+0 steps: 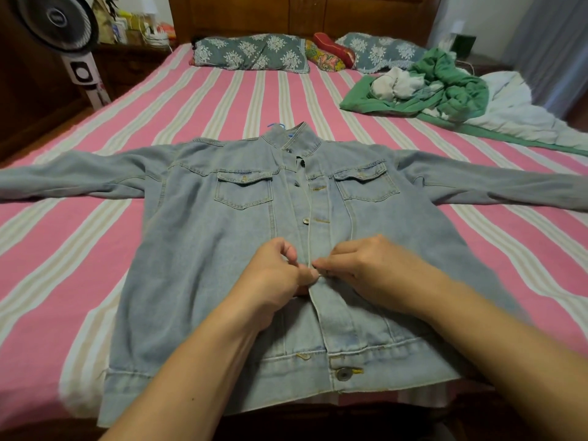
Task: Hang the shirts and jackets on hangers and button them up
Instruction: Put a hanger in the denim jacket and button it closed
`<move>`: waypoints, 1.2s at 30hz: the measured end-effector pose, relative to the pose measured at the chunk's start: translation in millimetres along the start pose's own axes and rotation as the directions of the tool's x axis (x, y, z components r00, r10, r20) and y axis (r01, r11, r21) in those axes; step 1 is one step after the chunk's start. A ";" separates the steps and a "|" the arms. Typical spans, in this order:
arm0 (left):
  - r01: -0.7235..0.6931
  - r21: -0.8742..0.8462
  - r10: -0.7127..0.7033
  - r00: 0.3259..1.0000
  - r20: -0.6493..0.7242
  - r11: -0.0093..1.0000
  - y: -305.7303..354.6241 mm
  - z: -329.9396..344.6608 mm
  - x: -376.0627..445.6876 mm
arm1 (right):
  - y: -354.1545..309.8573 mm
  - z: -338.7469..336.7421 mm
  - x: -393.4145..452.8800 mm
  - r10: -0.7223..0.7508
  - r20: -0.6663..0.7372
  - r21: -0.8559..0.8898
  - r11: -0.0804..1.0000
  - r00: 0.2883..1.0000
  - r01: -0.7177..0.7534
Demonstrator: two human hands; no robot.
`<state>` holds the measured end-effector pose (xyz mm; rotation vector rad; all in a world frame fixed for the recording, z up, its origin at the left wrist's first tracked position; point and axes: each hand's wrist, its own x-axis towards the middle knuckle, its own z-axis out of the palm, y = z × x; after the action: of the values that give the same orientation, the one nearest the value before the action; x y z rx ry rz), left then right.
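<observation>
A light-blue denim jacket (203,237) lies flat on the bed, front up, sleeves spread left and right. A blue hanger hook (276,125) pokes out at its collar. My left hand (276,275) pinches the left edge of the front placket about mid-height. My right hand (359,265) pinches the right placket edge right against it, fingertips meeting. The button between them is hidden by my fingers. A metal button (343,374) at the hem is fastened. One silver button (306,220) above my hands is unfastened.
The bed (79,259) has a pink and beige striped sheet. A heap of green and white clothes (423,87) lies at the back right. Pillows (251,52) line the wooden headboard. A standing fan (60,23) is at the far left.
</observation>
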<state>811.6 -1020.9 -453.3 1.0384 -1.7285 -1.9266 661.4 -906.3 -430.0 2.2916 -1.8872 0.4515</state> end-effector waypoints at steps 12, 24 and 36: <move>-0.140 0.571 0.209 0.976 -0.056 0.809 -4.7 6.2 0.5 | -7.6 17.7 -5.5 0.211 0.041 0.031 0.977 0.977 -0.212; -0.071 0.380 0.137 0.979 -0.150 0.922 63.6 -17.7 102.9 | 49.3 2.2 111.3 0.728 0.287 0.115 0.619 0.622 -0.777; -0.205 0.701 0.168 0.978 0.122 0.683 18.3 -4.2 147.7 | 92.0 36.6 85.2 0.784 0.499 0.391 0.176 0.369 -0.903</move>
<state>711.9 -1128.7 -477.7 0.9764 -2.5897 -1.1397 591.2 -1015.4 -445.3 1.0901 -3.4779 1.1579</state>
